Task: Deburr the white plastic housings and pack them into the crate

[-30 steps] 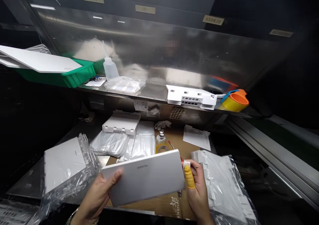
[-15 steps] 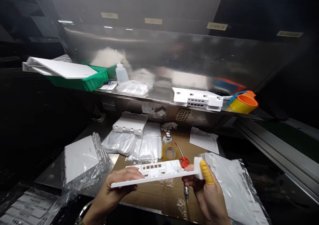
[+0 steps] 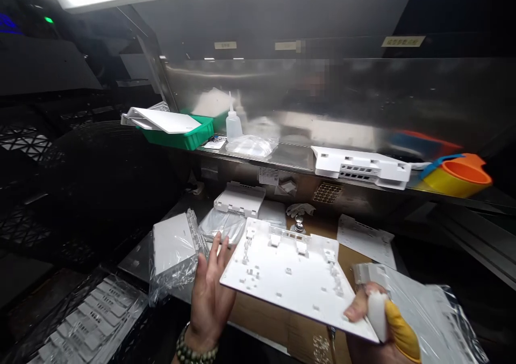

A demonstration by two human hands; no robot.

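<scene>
A: What's the room like?
B: Dark, w/ brown cardboard (image 3: pixel 262 321) on the bench.

A: Up close?
B: R hand (image 3: pixel 368 349) grips a white panel (image 3: pixel 290 286) by its near right corner, one bare finger on top. There's a white wad (image 3: pixel 377 310) in there too, & a yellow finger cover (image 3: pixel 403 332). The panel's up over the cardboard, bumpy side up.

A: L hand?
B: L hand (image 3: pixel 212 294) is by the panel's left edge, fingers spread & pointing away. Holds nothing I can see. Can't tell if it touches.

A: Which step?
B: Prob. handling the panel & wad together. I'd say the next move calls for a firm R grip, w/ L ready to steady the loose side.

A: Farther back?
B: Bagged parts (image 3: pixel 173 245) on the left, a big clear bag (image 3: pixel 419 305) on the right. Then a metal shelf (image 3: pixel 296 157) w/ a green bin (image 3: pixel 201 133) & a bottle (image 3: pixel 233 126).
</scene>
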